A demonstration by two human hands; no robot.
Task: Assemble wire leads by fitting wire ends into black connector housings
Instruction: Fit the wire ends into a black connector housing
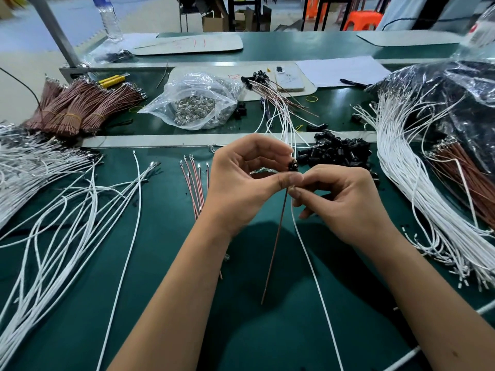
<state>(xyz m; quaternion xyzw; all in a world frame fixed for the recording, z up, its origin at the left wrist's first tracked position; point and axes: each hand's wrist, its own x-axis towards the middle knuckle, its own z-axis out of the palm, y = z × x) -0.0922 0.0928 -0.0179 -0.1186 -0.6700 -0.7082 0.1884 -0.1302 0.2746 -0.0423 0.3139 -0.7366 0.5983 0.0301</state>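
Note:
My left hand (242,180) holds a small black connector housing (293,165) at its fingertips, thumb pressed below it. My right hand (345,202) pinches the upper ends of a brown wire (274,245) and a white wire (310,263) just under the housing. Both wires hang down toward me over the green mat (166,290). Whether the wire ends sit inside the housing is hidden by my fingers. A pile of loose black housings (337,152) lies just behind my hands.
Loose white wires (53,210) spread at the left, a thick white bundle (417,188) at the right. Several pink leads (194,183) lie left of my hands. Brown wire bundles (80,108), a bag of metal terminals (195,103), finished leads (276,97) and a phone (288,79) lie farther back.

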